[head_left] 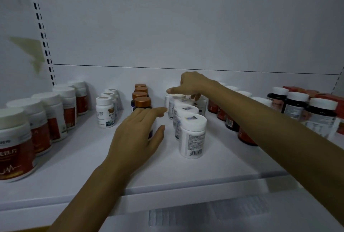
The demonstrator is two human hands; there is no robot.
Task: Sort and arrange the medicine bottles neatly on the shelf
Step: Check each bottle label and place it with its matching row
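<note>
On the white shelf [186,172], medicine bottles stand in rows running front to back. My left hand [137,135] lies against the front of a row of dark bottles with copper caps [142,102]; its fingers are nearly straight and its thumb sits to the right of the front bottle's body. My right hand [189,85] reaches over a row of white bottles [192,135] to a white bottle at the back [178,95]. It pinches that bottle's cap from above between thumb and curled fingers. The back bottle's body is hidden.
Large white-capped jars with red labels [16,149] line the left side, with small white bottles [105,112] beside them. Red-brown bottles [245,136] stand under my right forearm. Dark white-capped bottles [320,116] and red boxes [327,97] fill the right. The shelf's front edge [167,192] is near.
</note>
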